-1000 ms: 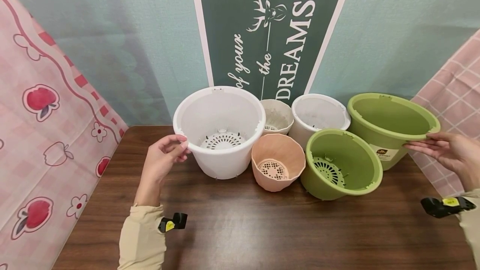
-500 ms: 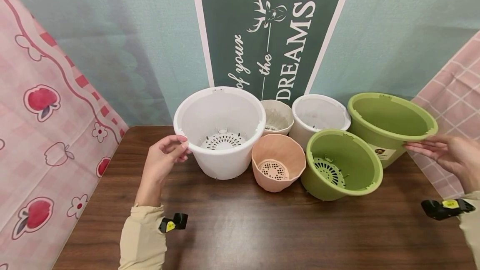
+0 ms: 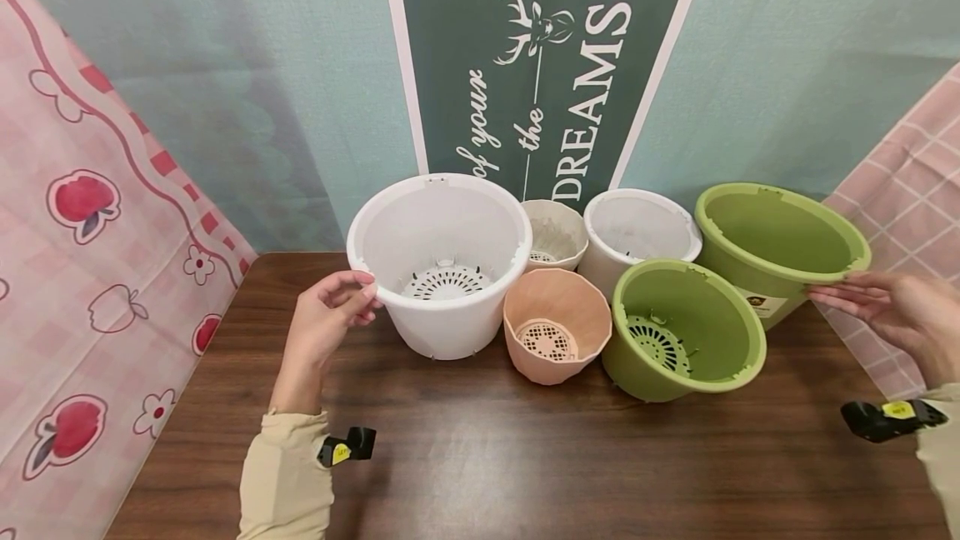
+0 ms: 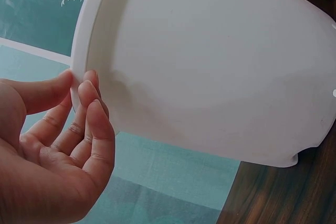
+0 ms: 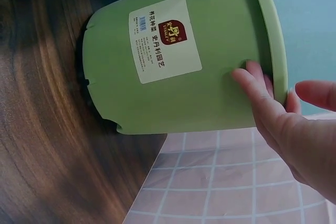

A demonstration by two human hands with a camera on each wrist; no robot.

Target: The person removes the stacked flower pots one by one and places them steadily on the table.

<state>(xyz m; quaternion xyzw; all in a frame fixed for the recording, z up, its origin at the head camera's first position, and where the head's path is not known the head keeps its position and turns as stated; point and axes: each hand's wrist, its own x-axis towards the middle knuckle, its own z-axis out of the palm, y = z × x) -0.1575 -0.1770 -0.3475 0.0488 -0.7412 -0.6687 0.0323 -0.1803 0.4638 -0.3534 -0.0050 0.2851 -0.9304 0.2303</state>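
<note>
In the head view a large white pot (image 3: 442, 327) with a slotted bottom stands at the left of a group of plant pots. My left hand (image 3: 322, 319) pinches its rim between thumb and fingers, clearly seen in the left wrist view. At the far right stands a large green pot (image 3: 787, 252) bearing a paper label (image 5: 165, 39). My right hand (image 3: 903, 311) touches it just below the rim with nearly straight fingers (image 5: 262, 95); the thumb is apart from the rim in the right wrist view.
Between the large pots stand a peach pot (image 3: 557, 361), a small cream pot (image 3: 558, 232), a smaller white pot (image 3: 637, 219) and a tilted smaller green pot (image 3: 686, 332). They rest on a brown wooden table (image 3: 480, 465). A printed cloth (image 3: 300, 90) hangs behind them.
The large green pot has shifted slightly left, with my right hand moving along against it. My left hand and the other pots stay where they were.
</note>
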